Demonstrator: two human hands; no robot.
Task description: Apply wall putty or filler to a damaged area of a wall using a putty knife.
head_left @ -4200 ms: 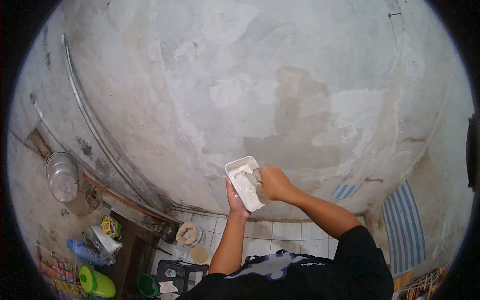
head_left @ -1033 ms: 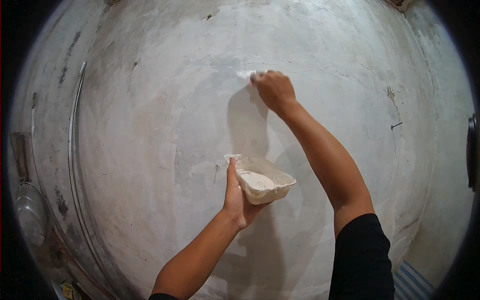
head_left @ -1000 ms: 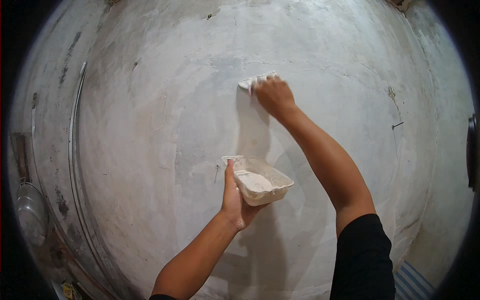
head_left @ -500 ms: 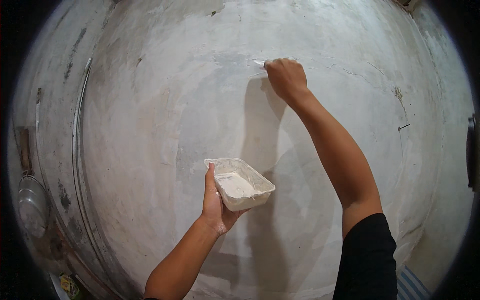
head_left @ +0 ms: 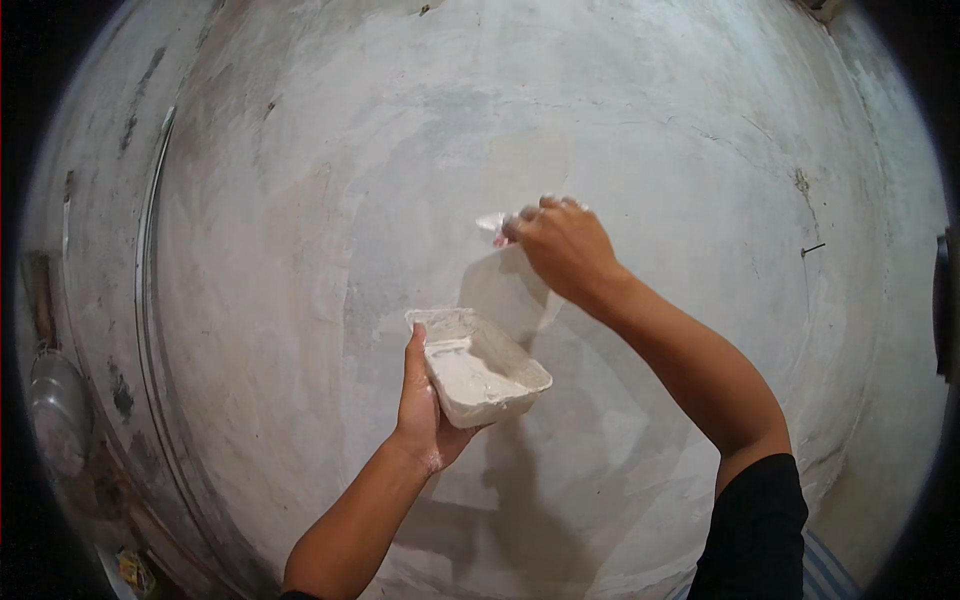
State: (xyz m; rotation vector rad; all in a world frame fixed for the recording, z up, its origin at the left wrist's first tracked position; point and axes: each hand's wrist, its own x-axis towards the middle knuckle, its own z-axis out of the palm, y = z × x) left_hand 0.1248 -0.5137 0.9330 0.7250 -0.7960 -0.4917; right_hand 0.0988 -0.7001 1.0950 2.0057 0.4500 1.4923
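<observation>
My left hand (head_left: 421, 420) holds a rectangular plastic tub (head_left: 505, 405) from its left side and underneath, thumb over the rim. Whitish putty (head_left: 465, 370) lies in it and is smeared up its inner walls. Above the tub, my right hand (head_left: 565, 245) is closed around what looks like a putty knife (head_left: 490, 222). Only its pale, putty-coated end and a bit of red show past my fingers; the grip hides the rest. In front of both hands stands a patchy grey-white wall (head_left: 600, 140), which the knife seems to be off, though the gap is hard to judge.
A nail (head_left: 813, 250) sticks out of the wall at the right, below a chipped spot (head_left: 802, 183). Long metal strips (head_left: 146, 250) run down the left side. A metal pot (head_left: 60, 405) hangs at the far left. Blue striped cloth (head_left: 828, 570) shows at lower right.
My right hand has come down from the upper wall toward the tub with the putty knife, its elbow moving outward. My left hand and the tub have barely moved.
</observation>
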